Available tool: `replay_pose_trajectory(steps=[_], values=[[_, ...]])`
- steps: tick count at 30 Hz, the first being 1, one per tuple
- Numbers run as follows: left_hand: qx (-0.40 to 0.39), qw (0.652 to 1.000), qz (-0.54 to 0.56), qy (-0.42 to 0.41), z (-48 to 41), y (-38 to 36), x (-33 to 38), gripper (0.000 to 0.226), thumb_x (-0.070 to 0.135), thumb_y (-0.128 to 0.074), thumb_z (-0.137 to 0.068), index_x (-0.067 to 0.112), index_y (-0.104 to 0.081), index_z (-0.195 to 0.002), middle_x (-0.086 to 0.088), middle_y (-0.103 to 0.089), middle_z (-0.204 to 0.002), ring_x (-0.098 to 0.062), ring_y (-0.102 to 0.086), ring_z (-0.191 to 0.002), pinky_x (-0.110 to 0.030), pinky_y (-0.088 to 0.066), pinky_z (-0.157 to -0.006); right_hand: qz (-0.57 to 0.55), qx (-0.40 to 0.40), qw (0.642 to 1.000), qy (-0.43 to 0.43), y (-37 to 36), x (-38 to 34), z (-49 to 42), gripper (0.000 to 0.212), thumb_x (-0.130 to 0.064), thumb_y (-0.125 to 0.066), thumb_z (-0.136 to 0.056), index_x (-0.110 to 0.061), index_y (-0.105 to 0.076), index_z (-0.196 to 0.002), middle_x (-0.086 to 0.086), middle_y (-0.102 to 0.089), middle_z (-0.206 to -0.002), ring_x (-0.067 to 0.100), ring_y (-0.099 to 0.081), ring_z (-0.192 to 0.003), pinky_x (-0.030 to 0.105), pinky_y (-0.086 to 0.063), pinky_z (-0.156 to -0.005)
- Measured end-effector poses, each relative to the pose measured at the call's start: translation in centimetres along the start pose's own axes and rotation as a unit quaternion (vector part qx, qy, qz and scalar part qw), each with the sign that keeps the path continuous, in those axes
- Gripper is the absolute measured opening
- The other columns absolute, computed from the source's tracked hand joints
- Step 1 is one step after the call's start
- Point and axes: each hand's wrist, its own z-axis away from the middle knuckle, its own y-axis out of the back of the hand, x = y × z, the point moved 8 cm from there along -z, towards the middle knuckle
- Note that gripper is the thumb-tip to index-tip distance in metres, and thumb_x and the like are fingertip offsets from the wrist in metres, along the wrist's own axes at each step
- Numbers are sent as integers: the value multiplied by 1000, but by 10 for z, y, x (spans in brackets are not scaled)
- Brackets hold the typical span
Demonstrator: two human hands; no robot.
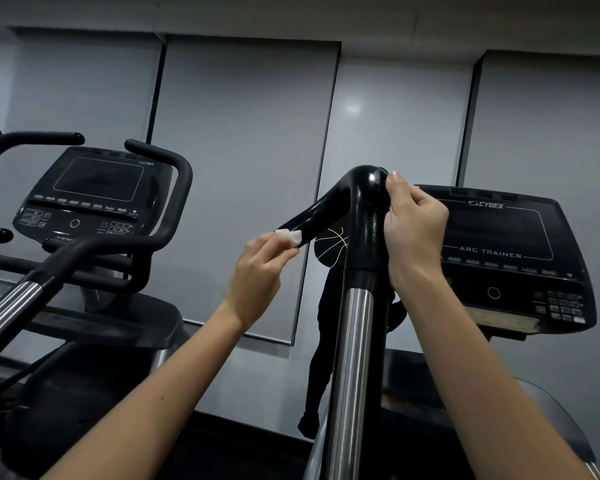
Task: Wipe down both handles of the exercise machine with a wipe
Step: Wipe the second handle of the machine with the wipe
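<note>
Head view: I look up along the handle [364, 216] of the exercise machine, both my bare arms raised to it.
Handle: glossy black grip that bends at the top, one branch sloping down to the left, the other running straight down into a silver metal tube [352, 341].
Left hand [257, 271]: fingers closed, pinching a small white wipe [290, 236] between thumb and fingertips.
Wipe: folded small, pressed against the lower end of the sloping branch of the grip.
Right hand [414, 233]: curled around the right side of the upright part of the grip, thumb tip up near the bend; it holds the handle only.
Console [506, 251]: dark panel just behind my right hand, marked CYBEX and ARC TRAINER, with a keypad at its lower right.
Neighbouring machine [87, 199]: stands to the left, well apart, with its own console and black handlebars.
Background: grey wall panels [243, 133] behind both machines.
</note>
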Motion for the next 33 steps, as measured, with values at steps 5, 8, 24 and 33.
replay_pose_trajectory(steps=[5,8,24,33], values=[[-47,997,-25,-49,8,3,9,57,13,-22,-102,4,-72,-76,-4,-70,-88,-17,-51,-95,-30,-45,-79,-5,-1,1000,6,-1,-2,0,35,-20,-51,-94,-11,-45,-61,2,-26,-60,19,-26,-60,21,-31,-57],[-88,994,-34,-63,9,-3,8,52,8,-26,-99,6,-72,-73,-2,-70,-86,-15,-50,-92,-28,-50,-76,-3,1,1000,11,0,-3,0,38,-19,-50,-94,-10,-44,-58,1,-27,-58,18,-27,-59,19,-33,-59],[-136,971,128,149,-54,-16,-7,29,4,-53,-84,4,-66,-110,-14,-58,-104,-29,-61,-91,-37,-52,-83,8,7,1000,18,0,-2,-3,43,-21,-51,-94,14,-54,-69,4,-37,-63,18,-37,-66,22,-37,-63],[-183,972,-115,-96,-28,-38,33,25,-10,-74,-52,11,-64,-63,-3,-60,-72,-20,-56,-60,-26,-50,-54,2,0,1000,7,0,-3,-1,34,-20,-51,-94,-9,-51,-63,-7,-29,-49,6,-27,-49,16,-31,-51]])
